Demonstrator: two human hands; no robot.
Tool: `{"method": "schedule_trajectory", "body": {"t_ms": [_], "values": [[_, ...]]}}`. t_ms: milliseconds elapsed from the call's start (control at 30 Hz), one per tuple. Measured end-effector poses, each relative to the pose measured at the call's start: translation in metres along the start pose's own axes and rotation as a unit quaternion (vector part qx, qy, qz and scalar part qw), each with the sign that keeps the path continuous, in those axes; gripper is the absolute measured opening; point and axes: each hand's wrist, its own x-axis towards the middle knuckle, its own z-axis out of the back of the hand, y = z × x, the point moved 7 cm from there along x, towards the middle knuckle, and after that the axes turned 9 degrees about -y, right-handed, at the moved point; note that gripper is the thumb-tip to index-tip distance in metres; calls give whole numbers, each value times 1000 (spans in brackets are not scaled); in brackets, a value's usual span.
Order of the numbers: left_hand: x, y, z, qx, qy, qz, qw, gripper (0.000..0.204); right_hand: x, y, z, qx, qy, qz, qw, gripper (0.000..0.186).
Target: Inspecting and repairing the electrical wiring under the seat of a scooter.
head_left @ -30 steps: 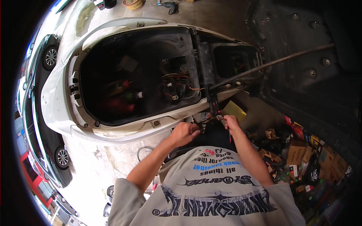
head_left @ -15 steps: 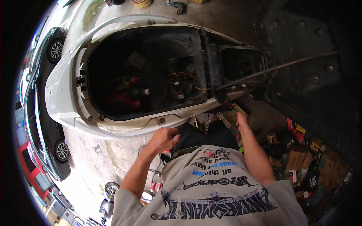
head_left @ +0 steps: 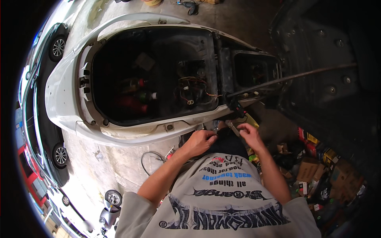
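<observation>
A white scooter body (head_left: 63,99) lies across the view in front of me, its black under-seat bin (head_left: 154,43) uncovered. Below the bin's near right corner, my right hand (head_left: 250,136) pinches a slim, pale metallic tool (head_left: 234,128) whose exact kind I cannot make out. My left hand (head_left: 201,142) is closed near my lap, just below the scooter's near edge; what its fingers hold, if anything, is hidden. Loose wires (head_left: 192,84) come out of an opening in the bin floor. A small black and red device (head_left: 237,108) hangs beside the frame above my right hand.
Bottles (head_left: 139,104) lie in the dark bin. A long rod (head_left: 293,80) reaches from the scooter to the raised dark seat underside (head_left: 337,59). Boxes and clutter (head_left: 311,168) cover the floor at right. A power drill (head_left: 189,7) lies beyond the scooter; a black car (head_left: 43,107) stands far left.
My left hand has moved right and up, closer to my right hand. The right hand has shifted slightly left and down, and a pale metallic tool now shows at its fingertips.
</observation>
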Motion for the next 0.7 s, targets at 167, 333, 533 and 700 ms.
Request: {"method": "schedule_trajectory", "body": {"t_ms": [167,333,533,700], "values": [[18,-30,-19,-26,10,-57,998,30,-13,43,-41,-17,64,131,989,25],[6,-40,12,31,-89,-89,992,16,-12,27,-35,-66,114,58,990,19],[-16,-27,31,142,-55,-118,981,17,-14,-13,-8,-141,183,-26,973,22],[-29,-25,38,173,-33,-125,976,18,-9,-45,21,-201,133,-62,969,22]]}}
